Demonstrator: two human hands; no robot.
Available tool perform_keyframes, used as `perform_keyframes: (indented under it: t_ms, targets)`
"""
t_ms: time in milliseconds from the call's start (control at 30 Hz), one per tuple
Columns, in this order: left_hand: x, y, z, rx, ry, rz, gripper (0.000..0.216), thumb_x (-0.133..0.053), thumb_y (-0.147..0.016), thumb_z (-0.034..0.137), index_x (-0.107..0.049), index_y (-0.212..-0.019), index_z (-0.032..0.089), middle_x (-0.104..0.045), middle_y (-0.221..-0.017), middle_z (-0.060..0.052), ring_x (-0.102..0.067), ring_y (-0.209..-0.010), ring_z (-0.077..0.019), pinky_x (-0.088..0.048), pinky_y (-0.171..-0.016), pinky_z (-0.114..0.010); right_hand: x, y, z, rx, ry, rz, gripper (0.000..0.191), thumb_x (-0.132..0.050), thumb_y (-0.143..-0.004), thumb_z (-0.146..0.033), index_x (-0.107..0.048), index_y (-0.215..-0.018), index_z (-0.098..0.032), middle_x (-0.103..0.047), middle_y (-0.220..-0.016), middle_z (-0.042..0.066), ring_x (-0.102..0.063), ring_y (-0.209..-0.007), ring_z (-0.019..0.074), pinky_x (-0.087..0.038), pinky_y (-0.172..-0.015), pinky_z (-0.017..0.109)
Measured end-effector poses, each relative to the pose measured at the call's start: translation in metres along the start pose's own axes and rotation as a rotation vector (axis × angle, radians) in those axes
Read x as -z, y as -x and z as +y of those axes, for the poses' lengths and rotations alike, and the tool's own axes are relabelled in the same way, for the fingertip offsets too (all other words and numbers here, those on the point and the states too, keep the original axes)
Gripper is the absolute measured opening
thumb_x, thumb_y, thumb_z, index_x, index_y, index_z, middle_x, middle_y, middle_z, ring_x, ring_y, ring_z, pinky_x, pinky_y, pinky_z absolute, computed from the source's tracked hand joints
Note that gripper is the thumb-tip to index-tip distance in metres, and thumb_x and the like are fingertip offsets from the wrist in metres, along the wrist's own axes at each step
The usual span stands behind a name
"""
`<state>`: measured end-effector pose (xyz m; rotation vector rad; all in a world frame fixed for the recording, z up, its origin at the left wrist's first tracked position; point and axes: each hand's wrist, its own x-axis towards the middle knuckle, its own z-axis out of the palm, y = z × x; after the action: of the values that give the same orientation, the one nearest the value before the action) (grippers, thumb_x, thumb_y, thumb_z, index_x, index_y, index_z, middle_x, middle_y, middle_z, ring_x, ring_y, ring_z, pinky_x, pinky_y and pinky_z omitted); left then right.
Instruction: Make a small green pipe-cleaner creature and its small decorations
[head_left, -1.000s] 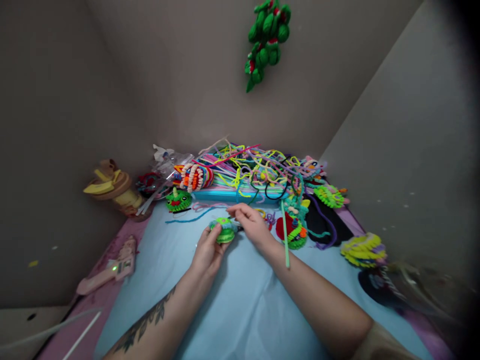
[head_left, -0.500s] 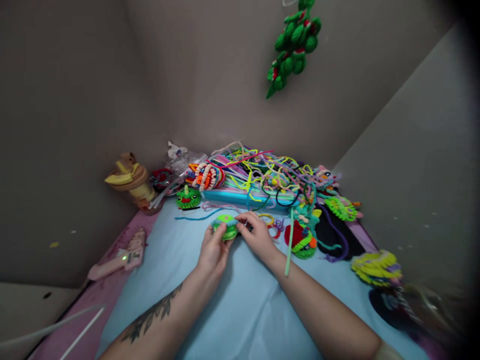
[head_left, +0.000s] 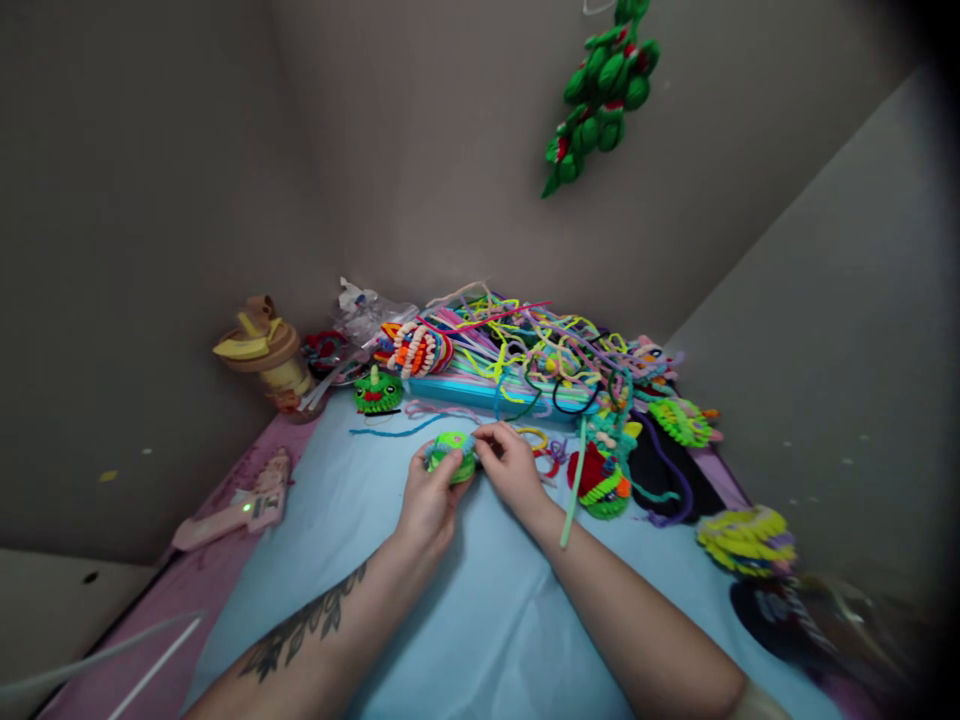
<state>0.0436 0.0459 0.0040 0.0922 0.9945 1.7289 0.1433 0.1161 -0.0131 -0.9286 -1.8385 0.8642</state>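
Note:
My left hand (head_left: 429, 500) grips a small round green pipe-cleaner piece (head_left: 452, 455) with a pink centre, just above the blue table cover (head_left: 480, 610). My right hand (head_left: 510, 465) is closed in a pinch at the right side of that piece. What its fingertips hold is too small to make out. A loose green pipe cleaner (head_left: 571, 490) lies across my right forearm. Just to the right sits a red and green pipe-cleaner figure (head_left: 598, 480).
A heap of coloured pipe cleaners (head_left: 525, 350) fills the back of the table. A green frog-like figure (head_left: 376, 392) and a wooden toy (head_left: 262, 350) stand at back left. A pink glue gun (head_left: 236, 512) lies left. A yellow piece (head_left: 746, 535) sits right. A green figure (head_left: 600, 90) hangs on the wall.
The view has shifted, so everything sits further right and higher in frame. My right hand has dropped from above the green piece to pinch at its right side.

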Motion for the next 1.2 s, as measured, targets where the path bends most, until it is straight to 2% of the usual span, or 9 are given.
perform_keyframes:
  t_ms: [133,267,400,667,833,1067,1200]
  targets:
    - [-0.001,0.000,0.002,0.063,0.030,0.013,0.023,-0.070,-0.069,0.007,-0.057,-0.087,0.016,-0.066,-0.086,-0.005,-0.064,-0.076,-0.0152,-0.055,-0.066,-0.028,-0.001,0.000,0.002,-0.003,-0.008,0.005,0.012,-0.053,-0.080,-0.017,-0.064,-0.080,-0.019,-0.060,-0.077,0.003,-0.057,-0.074,0.0173,-0.045,-0.064,0.027]
    - [-0.004,-0.003,0.010,0.174,0.119,0.039,0.008,-0.057,-0.080,0.006,-0.059,-0.083,0.013,-0.067,-0.081,-0.006,-0.066,-0.072,-0.0156,-0.057,-0.066,-0.030,0.000,0.000,0.007,-0.039,-0.117,-0.005,0.013,-0.056,-0.079,-0.018,-0.066,-0.087,-0.020,-0.063,-0.084,0.003,-0.060,-0.081,0.0175,-0.048,-0.071,0.028]
    - [-0.007,-0.006,0.017,0.250,0.198,0.058,0.011,-0.050,-0.087,0.008,-0.060,-0.085,0.012,-0.069,-0.081,-0.007,-0.067,-0.071,-0.0159,-0.057,-0.068,-0.031,0.000,0.000,0.014,-0.098,-0.192,-0.004,0.016,-0.059,-0.078,-0.020,-0.068,-0.091,-0.020,-0.066,-0.089,0.004,-0.062,-0.085,0.0184,-0.049,-0.077,0.031]
    - [-0.006,-0.009,0.020,0.284,0.260,0.037,0.012,-0.047,-0.089,0.012,-0.059,-0.090,0.013,-0.071,-0.082,-0.007,-0.069,-0.073,-0.0187,-0.058,-0.067,-0.032,-0.003,0.002,0.015,-0.175,-0.305,-0.035,0.019,-0.058,-0.076,-0.020,-0.067,-0.093,-0.018,-0.070,-0.090,0.005,-0.064,-0.082,0.0188,-0.052,-0.075,0.032]
    - [-0.006,-0.010,0.023,0.303,0.264,0.047,0.013,-0.045,-0.091,0.014,-0.058,-0.092,0.012,-0.071,-0.079,-0.007,-0.069,-0.071,-0.0186,-0.059,-0.064,-0.031,0.000,0.003,0.015,-0.119,-0.250,-0.030,0.019,-0.058,-0.077,-0.019,-0.067,-0.093,-0.019,-0.069,-0.088,0.005,-0.064,-0.082,0.0188,-0.052,-0.074,0.032]
    - [-0.004,-0.012,0.023,0.322,0.230,0.016,0.014,-0.045,-0.092,0.015,-0.058,-0.095,0.012,-0.071,-0.077,-0.006,-0.070,-0.067,-0.0180,-0.059,-0.060,-0.028,0.003,0.003,0.007,0.083,-0.018,0.004,0.016,-0.053,-0.080,-0.013,-0.065,-0.088,-0.021,-0.066,-0.084,0.004,-0.061,-0.082,0.0187,-0.048,-0.075,0.032]
    - [-0.004,-0.011,0.025,0.332,0.236,-0.011,0.017,-0.043,-0.093,0.017,-0.058,-0.097,0.011,-0.071,-0.078,-0.008,-0.070,-0.068,-0.0187,-0.059,-0.061,-0.029,0.001,0.006,0.006,0.092,-0.005,0.056,0.017,-0.053,-0.081,-0.013,-0.061,-0.094,-0.021,-0.065,-0.085,0.004,-0.061,-0.080,0.0179,-0.049,-0.072,0.030]
